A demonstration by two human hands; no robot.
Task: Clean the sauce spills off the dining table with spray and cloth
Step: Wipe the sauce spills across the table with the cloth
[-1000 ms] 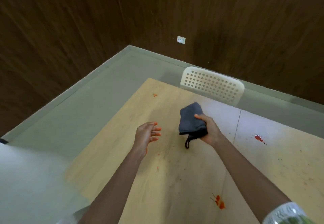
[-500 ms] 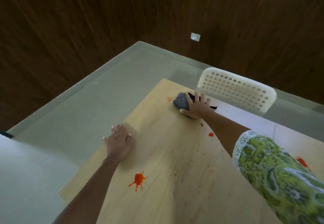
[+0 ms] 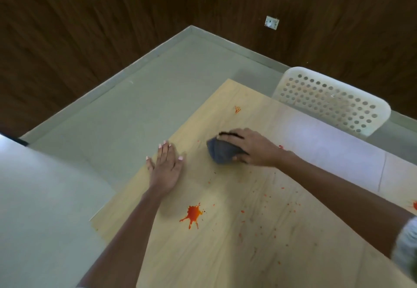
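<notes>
My right hand (image 3: 250, 146) holds a bunched dark grey cloth (image 3: 220, 152) down on the light wooden table (image 3: 225, 254), fingers wrapped over its top. My left hand (image 3: 165, 165) lies flat on the table near its left edge, fingers straight. A large orange-red sauce splat (image 3: 193, 213) sits just in front of the left hand. A small smear (image 3: 237, 109) marks the far corner, and fine red specks (image 3: 266, 224) are scattered to the right. Another red spot (image 3: 414, 205) shows at the right edge. No spray bottle is in view.
A white perforated plastic chair (image 3: 331, 100) stands at the table's far side. Grey floor (image 3: 135, 107) lies left of the table, bounded by dark wood-panelled walls (image 3: 90, 28). A pale surface (image 3: 33, 197) fills the lower left.
A second ago my right hand held the cloth in the air; it then pressed it on the far corner and has since drawn it nearer. My left hand came down flat on the table.
</notes>
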